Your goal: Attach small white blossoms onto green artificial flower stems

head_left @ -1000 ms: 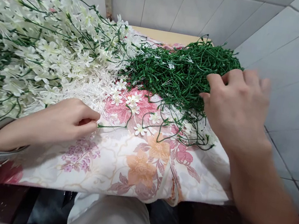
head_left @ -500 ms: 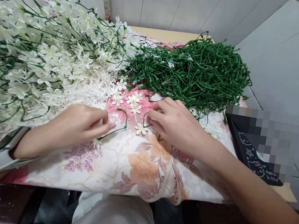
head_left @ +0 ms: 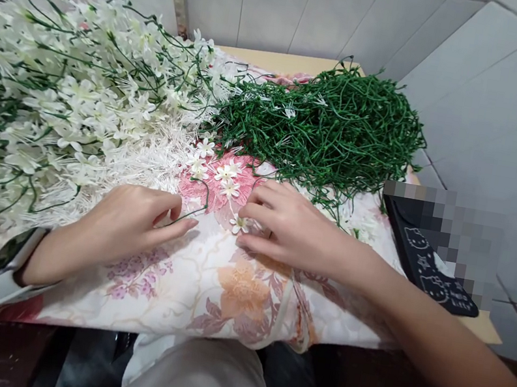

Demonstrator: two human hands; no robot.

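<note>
My left hand (head_left: pixel 138 216) is curled with a thin green plastic stem (head_left: pixel 196 211) running from its fingers; the stem bends upward at its far part. My right hand (head_left: pixel 283 221) hovers low over the cloth, thumb and fingers apart around a loose white artificial flower (head_left: pixel 239 224). The fingertips are close to its petals; whether they touch it I cannot tell. Several more white blossoms (head_left: pixel 229 172) lie just beyond, on the pink part of the floral cloth (head_left: pixel 205 277).
A large heap of white artificial flowers (head_left: pixel 77 90) on green stems fills the left. At the back right lies a pile of bare green stems (head_left: pixel 343 128). A black patterned case (head_left: pixel 431 255), partly pixelated, rests at the right edge. Tiled walls (head_left: pixel 274 8) stand behind.
My right hand has spread its fingers and moved slightly left, to the loose white flower. My left hand still has the green stem, whose free part has shifted left and up.
</note>
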